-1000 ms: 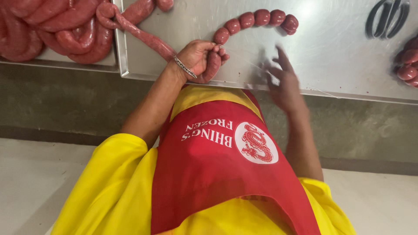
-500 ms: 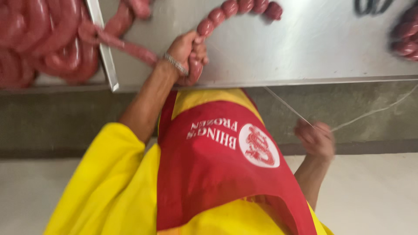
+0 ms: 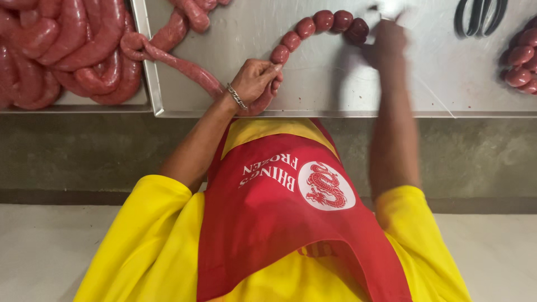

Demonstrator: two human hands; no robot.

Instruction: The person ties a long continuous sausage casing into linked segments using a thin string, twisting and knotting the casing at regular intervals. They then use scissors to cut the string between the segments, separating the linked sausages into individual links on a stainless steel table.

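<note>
While we look down past a red apron (image 3: 279,223) over a yellow shirt (image 3: 140,240), our left hand (image 3: 254,81) has its fingers curled tight around the sausage rope (image 3: 190,72) near the front edge of the steel table (image 3: 335,84). From that hand the unlinked rope runs up and left, its long axis diagonal, toward the tray (image 3: 148,67) at the table's left end. On the hand's other side a chain of short round links (image 3: 321,25) arcs up and right, ending by our right hand (image 3: 386,42). That hand is motion-blurred above the table's middle, just beside the last link; we cannot tell whether its fingers are spread or pinching. A thin white string (image 3: 436,95) trails from it down-right across the table to the front edge. A silver bracelet (image 3: 237,96) sits on our left wrist.

Scratched, shiny steel makes up the table top; below its edge we see a grey concrete wall (image 3: 84,151), then pale floor (image 3: 33,251).

Coils of thick raw sausage (image 3: 61,50) pile in the tray. Black scissors (image 3: 478,14) lie at the table's far right, with a cluster of finished links (image 3: 520,61) just below them at the frame edge.
</note>
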